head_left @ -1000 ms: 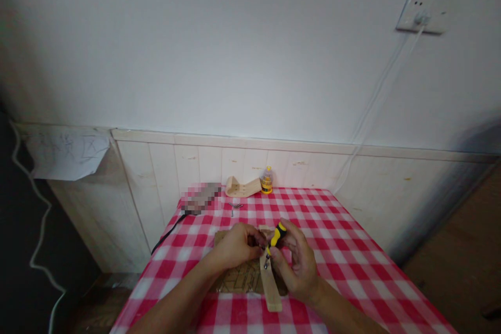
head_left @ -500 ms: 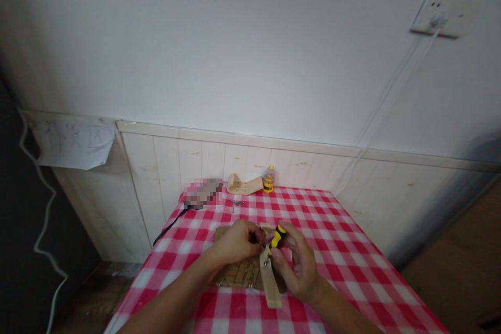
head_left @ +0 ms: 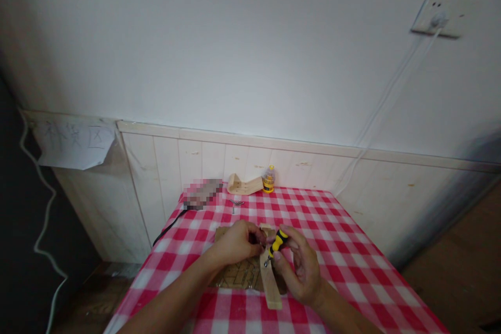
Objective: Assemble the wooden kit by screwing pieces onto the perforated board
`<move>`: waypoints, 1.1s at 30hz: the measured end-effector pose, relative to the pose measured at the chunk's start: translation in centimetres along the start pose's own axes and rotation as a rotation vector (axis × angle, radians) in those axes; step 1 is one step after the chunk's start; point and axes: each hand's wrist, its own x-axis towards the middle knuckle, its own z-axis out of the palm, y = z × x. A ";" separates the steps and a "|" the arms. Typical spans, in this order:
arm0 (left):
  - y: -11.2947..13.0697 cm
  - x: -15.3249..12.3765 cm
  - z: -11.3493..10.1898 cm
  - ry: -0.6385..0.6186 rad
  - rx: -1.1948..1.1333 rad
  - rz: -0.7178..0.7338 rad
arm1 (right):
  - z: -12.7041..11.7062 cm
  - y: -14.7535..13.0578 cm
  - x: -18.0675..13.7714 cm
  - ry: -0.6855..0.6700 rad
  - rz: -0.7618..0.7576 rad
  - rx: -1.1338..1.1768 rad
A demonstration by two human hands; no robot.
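Note:
My right hand [head_left: 299, 266] grips a short screwdriver [head_left: 278, 242] with a yellow and black handle, tilted down to the left. Its tip meets a small dark metal piece [head_left: 266, 262] on a pale wooden strip [head_left: 271, 289]. From the left, my left hand [head_left: 238, 242] is closed at the strip's upper part, thumb and fingers pinched on it; the fingertips are partly hidden. Beneath the strip lies a brown patterned board [head_left: 240, 275], which looks like cardboard wrapped in clear film.
On the red-and-white checked tablecloth [head_left: 336, 250] stand a curved wooden piece [head_left: 246, 186] and a yellow-labelled bottle [head_left: 268, 180] near the wall. Several small metal parts [head_left: 237, 202] lie in front. A blurred-out object [head_left: 203, 193] with a black strap is at the far left.
The screwdriver handle has tilted slightly in my right hand, whose fingers have shifted a little around it. My left hand and the wooden strip have hardly moved.

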 end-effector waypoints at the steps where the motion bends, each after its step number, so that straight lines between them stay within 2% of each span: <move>1: 0.0 0.0 0.0 0.004 0.005 -0.003 | 0.0 0.0 0.0 0.001 0.000 0.001; 13: 0.3 0.1 -0.1 -0.032 0.000 0.012 | 0.1 -0.1 0.3 -0.023 0.012 0.014; 20: 0.5 -0.1 -0.2 -0.019 0.026 -0.011 | 0.2 0.8 -0.1 0.052 -0.017 -0.105; 26: 0.3 0.1 -0.1 -0.027 0.013 -0.012 | 0.6 1.5 -0.1 0.088 0.041 -0.126; 33: -0.1 0.2 0.0 -0.041 -0.018 0.008 | 0.9 0.9 0.5 0.114 0.103 -0.102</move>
